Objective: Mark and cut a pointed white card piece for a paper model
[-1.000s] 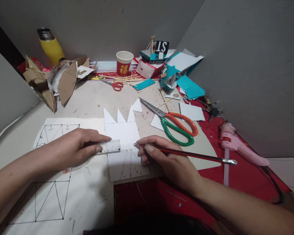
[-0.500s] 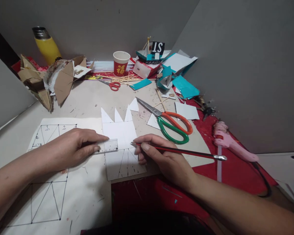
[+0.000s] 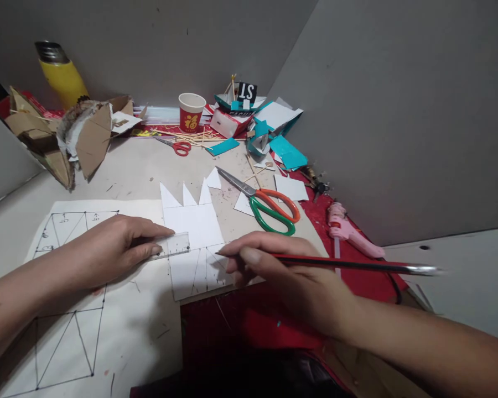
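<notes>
Red tabletop [image 3: 257,329] shows in front & at R, w/ beige board [image 3: 136,166] over most of it; big paper sheet [image 3: 149,326], inked w/ ruled rectangles & diagonals, lies front-L; brown cardboard pieces [image 3: 93,145] stand far L, yellow bottle [image 3: 64,82] leaning just behind them; person's R hand [image 3: 269,265] is over near R part of white card, fingers curled in, thumb & fingertips closed round a pencil; L hand [image 3: 130,240] is over the sheet, half-curled, thumb & index on one end of clear ruler, the gap betw. them narrow; white card [image 3: 193,226] lies flat betw. the hands, at sheet's R edge, 3 pointed spikes on far side, fanned lines on near half; large scissors [image 3: 252,192], orange & green handles, lie beyond R hand, blades pointing far-L; pink glue gun [image 3: 357,237] at R on the red; pencil [image 3: 348,263], red & black, slants across R hand, tip just over card (contact unclear); red paper cup [image 3: 191,117] upright at back; clear ruler [image 3: 179,243] lies across card's L edge; small red scissors [image 3: 181,148] nr cup; thin sticks [image 3: 195,136] strewn betw. the two.
</notes>
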Available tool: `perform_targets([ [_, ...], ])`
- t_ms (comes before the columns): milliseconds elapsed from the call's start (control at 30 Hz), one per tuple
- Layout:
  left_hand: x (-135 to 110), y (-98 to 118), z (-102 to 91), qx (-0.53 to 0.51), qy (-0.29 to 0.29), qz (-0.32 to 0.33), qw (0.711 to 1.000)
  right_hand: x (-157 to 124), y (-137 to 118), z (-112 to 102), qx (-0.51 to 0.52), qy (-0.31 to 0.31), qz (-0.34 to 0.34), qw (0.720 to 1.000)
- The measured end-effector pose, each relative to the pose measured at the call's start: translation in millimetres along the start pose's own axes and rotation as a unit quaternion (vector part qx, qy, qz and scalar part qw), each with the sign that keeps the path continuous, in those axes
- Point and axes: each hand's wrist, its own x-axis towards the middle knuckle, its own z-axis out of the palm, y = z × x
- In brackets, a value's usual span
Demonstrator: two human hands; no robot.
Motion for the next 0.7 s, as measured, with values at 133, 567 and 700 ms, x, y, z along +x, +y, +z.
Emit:
perform_targets([
  [133, -0.3, 2.8, -0.6, 0.005, -0.003, -0.014, 1.0, 20.2, 28.1, 16.7, 0.021, 0.004, 0.001, 1.0],
  [567, 1.4, 7.2, -2.1, -0.019, -0.019, -0.025, 0.999, 28.5, 42.4, 19.9, -0.187, -0.007, -0.094, 0.978],
  [700, 1.5, 6.7, -2.4, -0.016, -0.027, -0.025, 0.999, 29.3, 43.0, 20.5, -0.211, 0.0, -0.104, 0.972],
])
